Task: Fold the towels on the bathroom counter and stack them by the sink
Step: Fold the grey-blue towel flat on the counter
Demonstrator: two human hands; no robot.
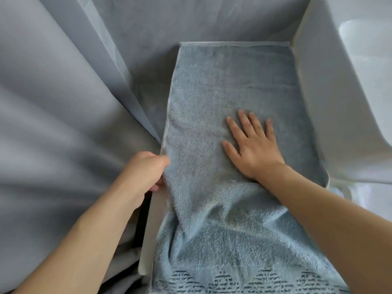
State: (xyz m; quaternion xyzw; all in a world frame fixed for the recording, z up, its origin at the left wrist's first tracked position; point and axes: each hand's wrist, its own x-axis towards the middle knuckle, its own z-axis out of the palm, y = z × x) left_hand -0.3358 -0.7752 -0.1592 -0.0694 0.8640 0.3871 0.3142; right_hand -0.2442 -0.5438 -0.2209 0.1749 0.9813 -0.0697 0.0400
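Note:
A light blue terry towel (214,88) lies spread lengthwise on a narrow white counter (151,225), reaching from the back wall toward me. Its near end carries a dark patterned band (250,281) and is bunched into folds. My right hand (252,147) lies flat on the middle of the towel with fingers spread, pressing it down. My left hand (146,170) pinches the towel's left edge at the counter's rim, fingers curled round the fabric.
A grey shower curtain (59,115) hangs in folds along the left of the counter. A white wall (326,107) stands on the right of the towel, with part of a white basin (369,47) at the top right.

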